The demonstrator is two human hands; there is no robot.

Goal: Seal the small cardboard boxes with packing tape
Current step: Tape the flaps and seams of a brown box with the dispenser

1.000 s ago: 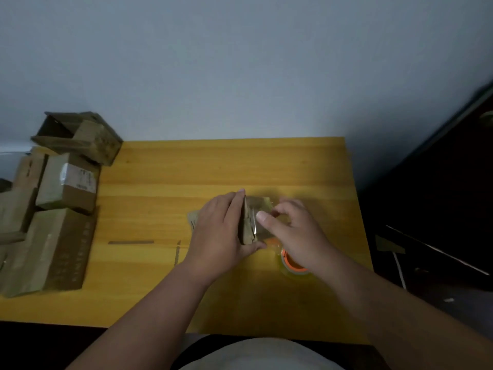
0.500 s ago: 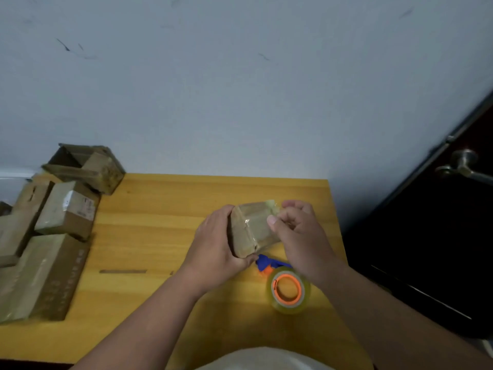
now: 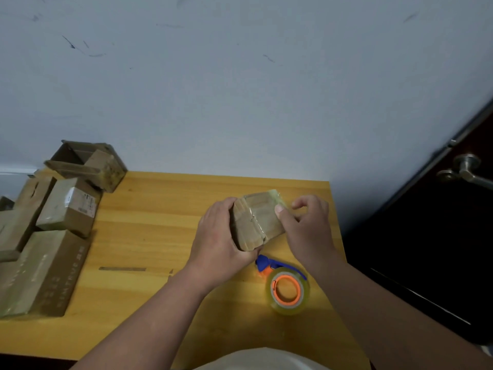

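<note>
A small brown cardboard box (image 3: 254,221) is held tilted above the wooden table (image 3: 149,236), with clear tape running over its seam and far edge. My left hand (image 3: 218,236) grips its left side and underside. My right hand (image 3: 301,225) holds its right end, thumb pressed on the taped top. Below the box lies a roll of clear packing tape (image 3: 288,292) with an orange core, in a blue dispenser (image 3: 265,263), flat on the table.
Several other cardboard boxes (image 3: 64,206) are piled at the table's left edge, one open box (image 3: 85,164) at the back. A long flat box (image 3: 42,271) lies in front. A dark door with a metal handle (image 3: 466,172) stands to the right.
The box has been lifted off the table and turned in both hands. The view has tilted upward, and the tape roll, earlier half hidden under my right hand, now lies in plain sight.
</note>
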